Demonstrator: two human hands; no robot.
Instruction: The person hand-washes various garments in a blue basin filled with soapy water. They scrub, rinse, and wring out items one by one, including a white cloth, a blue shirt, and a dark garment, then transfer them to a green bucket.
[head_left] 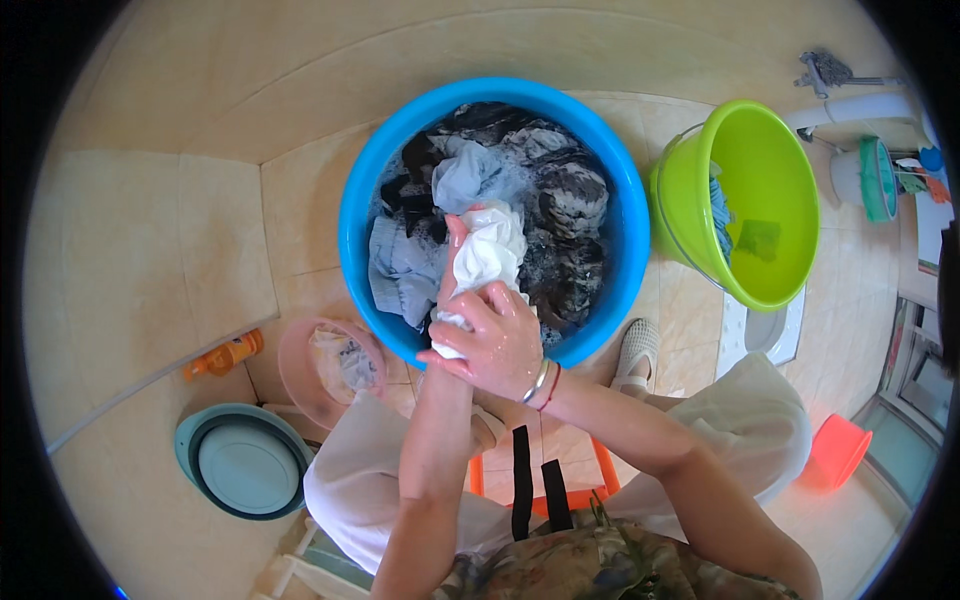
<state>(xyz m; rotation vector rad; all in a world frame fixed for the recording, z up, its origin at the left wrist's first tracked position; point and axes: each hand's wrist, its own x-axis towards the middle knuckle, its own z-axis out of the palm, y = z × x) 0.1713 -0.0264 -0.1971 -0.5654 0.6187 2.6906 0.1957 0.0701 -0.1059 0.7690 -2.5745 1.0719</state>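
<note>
A wet, bunched white cloth (490, 248) is held above a round blue tub (628, 215). My left hand (452, 268) lies along the cloth's left side and underneath, its fingers mostly hidden. My right hand (492, 342), with a bangle and a red cord at the wrist, curls over the lower end of the cloth, close to my left wrist. In the tub's foamy water, a pale grey-blue garment (402, 268) floats at the left and another light piece (465, 178) toward the back. Dark patterned clothing (572, 200) fills the right side.
To the right stands a lime-green bucket (780, 200) with blue cloth inside. At left are a pink basin (300, 385), an orange bottle (225, 354) and a grey-green collapsible basin (248, 470). A coral-coloured container (838, 452) stands at lower right. Tiled walls rise behind.
</note>
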